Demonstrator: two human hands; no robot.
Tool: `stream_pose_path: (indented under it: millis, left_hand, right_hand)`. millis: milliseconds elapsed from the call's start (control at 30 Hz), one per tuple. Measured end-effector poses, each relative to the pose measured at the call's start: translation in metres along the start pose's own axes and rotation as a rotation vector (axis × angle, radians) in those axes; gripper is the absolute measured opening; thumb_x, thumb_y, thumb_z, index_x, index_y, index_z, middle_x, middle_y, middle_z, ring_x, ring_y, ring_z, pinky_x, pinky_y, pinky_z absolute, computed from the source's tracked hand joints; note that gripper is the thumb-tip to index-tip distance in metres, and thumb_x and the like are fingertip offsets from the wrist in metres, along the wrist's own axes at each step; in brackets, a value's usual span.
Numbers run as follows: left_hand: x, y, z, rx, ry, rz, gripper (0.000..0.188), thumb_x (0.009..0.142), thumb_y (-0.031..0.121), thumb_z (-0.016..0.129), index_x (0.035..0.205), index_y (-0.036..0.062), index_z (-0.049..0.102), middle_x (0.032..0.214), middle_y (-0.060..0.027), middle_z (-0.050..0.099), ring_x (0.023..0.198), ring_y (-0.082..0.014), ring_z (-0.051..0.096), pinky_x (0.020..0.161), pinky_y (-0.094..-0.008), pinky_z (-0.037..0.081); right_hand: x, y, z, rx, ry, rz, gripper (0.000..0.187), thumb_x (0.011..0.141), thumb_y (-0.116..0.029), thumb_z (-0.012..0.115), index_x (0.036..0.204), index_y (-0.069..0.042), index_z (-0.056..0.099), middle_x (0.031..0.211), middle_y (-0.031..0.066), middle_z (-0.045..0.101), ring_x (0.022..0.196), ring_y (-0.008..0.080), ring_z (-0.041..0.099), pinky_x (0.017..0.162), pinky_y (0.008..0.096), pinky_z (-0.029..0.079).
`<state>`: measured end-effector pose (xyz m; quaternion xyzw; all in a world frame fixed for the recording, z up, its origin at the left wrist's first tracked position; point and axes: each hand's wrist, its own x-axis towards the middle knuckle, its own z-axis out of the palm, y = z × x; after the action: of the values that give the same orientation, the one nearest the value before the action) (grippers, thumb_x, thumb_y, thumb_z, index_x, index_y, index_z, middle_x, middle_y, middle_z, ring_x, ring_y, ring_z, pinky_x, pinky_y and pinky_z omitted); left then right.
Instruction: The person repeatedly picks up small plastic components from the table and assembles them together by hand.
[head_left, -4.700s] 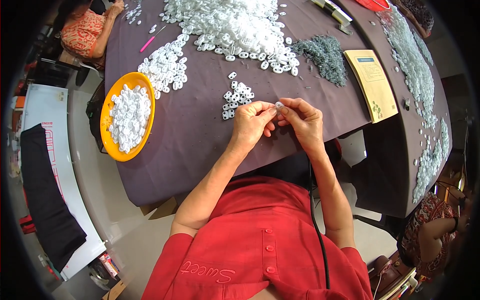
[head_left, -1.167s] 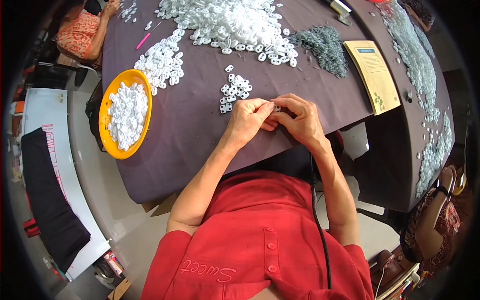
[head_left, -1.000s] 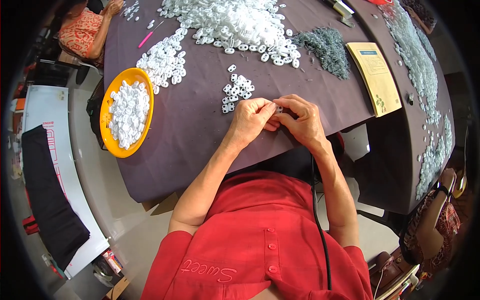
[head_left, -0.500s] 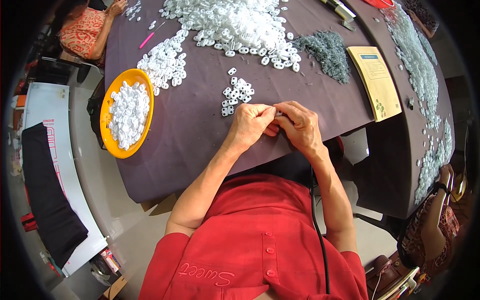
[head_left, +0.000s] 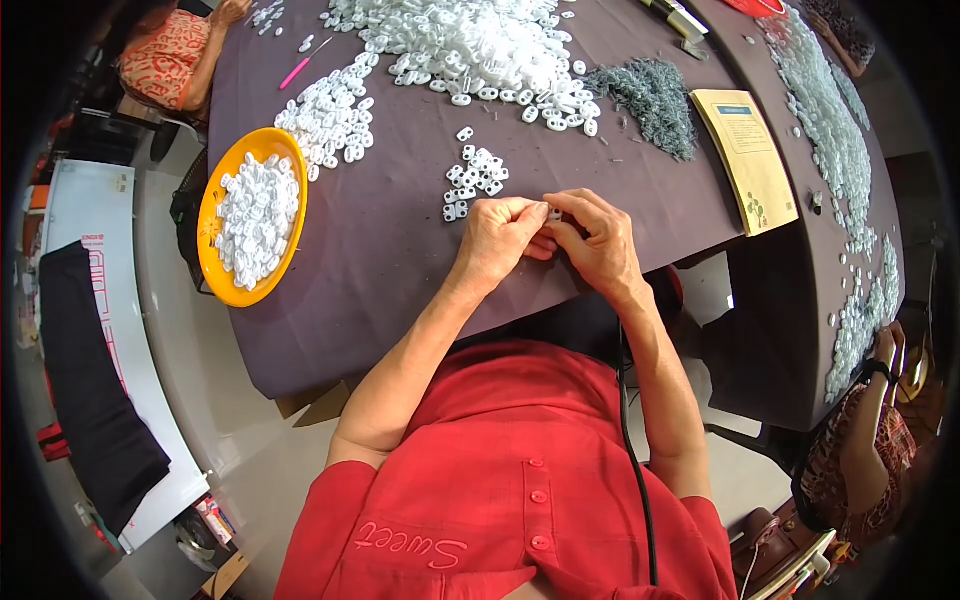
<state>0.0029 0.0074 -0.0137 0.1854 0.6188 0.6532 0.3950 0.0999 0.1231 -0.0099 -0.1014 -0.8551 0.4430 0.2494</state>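
Pinching the small white piece (head_left: 556, 214) between the thumb and forefinger of my right hand (head_left: 603, 242), over the dark tablecloth (head_left: 375, 265) near its front edge, I judge it light, stiff and perhaps slick, best held by its rim. My left hand (head_left: 496, 240) has thumb and fingertip pressed together right beside it, though I cannot tell whether they grip anything. A few seconds ago a rounded piece showed more fully between my fingertips; now my fingers cover most of it.

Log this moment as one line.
left hand: pinched beside white piece | right hand: holding that piece | ahead: cluster of white pieces | left: yellow bowl holding more pieces
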Motion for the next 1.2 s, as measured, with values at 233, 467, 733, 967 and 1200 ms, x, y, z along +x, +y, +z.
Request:
stream_pose_path:
  millis: [233, 467, 733, 967, 1200]
  left_hand:
    - [0.001, 0.000, -0.001, 0.084, 0.017, 0.015, 0.024, 0.087, 0.013, 0.054, 0.079, -0.0072, 0.063, 0.066, -0.0094, 0.063, 0.055, -0.0132, 0.062, 0.050, -0.0244, 0.054]
    - [0.000, 0.003, 0.001, 0.009, 0.009, -0.022, 0.024, 0.088, 0.013, 0.053, 0.079, -0.0071, 0.064, 0.065, -0.0091, 0.063, 0.055, -0.0139, 0.063, 0.051, -0.0246, 0.054]
    - [-0.003, -0.003, 0.004, 0.113, 0.034, 0.072, 0.022, 0.088, 0.012, 0.053, 0.082, -0.0068, 0.064, 0.065, -0.0079, 0.064, 0.055, -0.0116, 0.062, 0.051, -0.0228, 0.052]
    - [-0.004, 0.002, 0.000, 0.150, -0.029, 0.031, 0.023, 0.090, 0.015, 0.052, 0.091, -0.0054, 0.064, 0.074, -0.0082, 0.065, 0.063, -0.0131, 0.063, 0.058, -0.0239, 0.054]
    - [-0.004, 0.003, 0.001, 0.047, -0.012, -0.032, 0.023, 0.090, 0.014, 0.052, 0.092, -0.0052, 0.064, 0.075, -0.0095, 0.065, 0.063, -0.0144, 0.064, 0.057, -0.0244, 0.054]
  right_hand:
    - [0.001, -0.006, 0.001, 0.004, -0.006, 0.047, 0.023, 0.073, -0.003, 0.061, 0.095, 0.001, 0.061, 0.089, 0.0120, 0.061, 0.074, 0.0262, 0.062, 0.065, 0.0314, 0.050]
    - [-0.001, -0.001, 0.003, 0.004, 0.014, -0.002, 0.021, 0.073, -0.004, 0.059, 0.094, 0.001, 0.061, 0.086, 0.0118, 0.060, 0.074, 0.0270, 0.061, 0.066, 0.0323, 0.049]
    - [-0.004, 0.003, 0.003, -0.042, 0.019, -0.048, 0.019, 0.074, -0.004, 0.058, 0.092, 0.000, 0.061, 0.084, 0.0123, 0.060, 0.073, 0.0286, 0.061, 0.065, 0.0337, 0.050]
    - [-0.003, 0.004, 0.004, -0.078, 0.050, -0.090, 0.018, 0.074, -0.005, 0.059, 0.091, -0.001, 0.061, 0.082, 0.0117, 0.062, 0.071, 0.0280, 0.061, 0.063, 0.0338, 0.050]
    - [-0.001, 0.003, 0.005, -0.066, 0.054, -0.068, 0.018, 0.074, -0.004, 0.060, 0.091, 0.000, 0.061, 0.082, 0.0118, 0.062, 0.071, 0.0271, 0.062, 0.062, 0.0323, 0.050]
